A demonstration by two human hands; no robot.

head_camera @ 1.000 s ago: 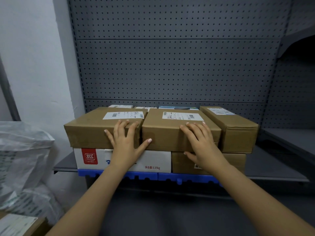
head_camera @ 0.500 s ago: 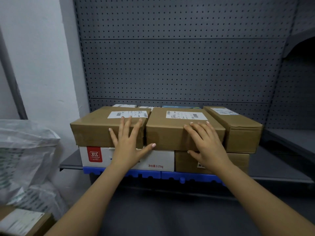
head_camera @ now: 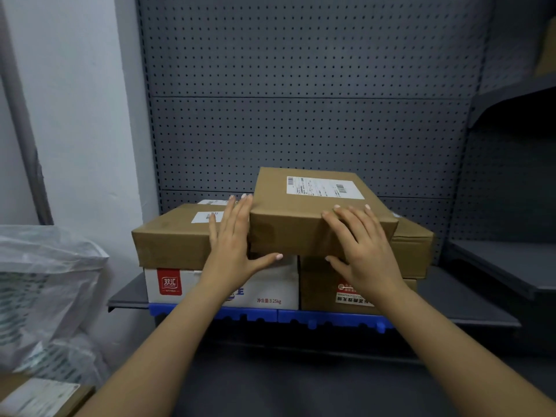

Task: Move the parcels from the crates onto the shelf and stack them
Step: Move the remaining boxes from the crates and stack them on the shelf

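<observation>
A brown parcel [head_camera: 301, 212] with a white label is raised off the second layer, its front edge above the boxes beneath. My left hand [head_camera: 231, 248] lies flat against its left side, thumb under the bottom edge. My right hand [head_camera: 364, 251] grips its front right corner, fingers over the top edge and thumb below. To the left a second brown parcel [head_camera: 171, 239] rests on a white box with a red logo [head_camera: 270, 284]. A third brown parcel [head_camera: 412, 251] sits to the right, on a brown carton [head_camera: 319, 284]. All stand on the grey shelf [head_camera: 466, 305].
A blue plastic edge [head_camera: 331, 317] runs under the bottom boxes at the shelf front. Grey pegboard [head_camera: 301, 115] backs the shelf. Clear plastic bags [head_camera: 39, 281] pile up at the left beside a white wall, with a labelled carton [head_camera: 39, 398] below. Another shelf [head_camera: 505, 266] adjoins on the right.
The middle brown parcel, earlier lying flat between its neighbours, has been lifted. My left hand has shifted from the left parcel's front to the lifted parcel's side.
</observation>
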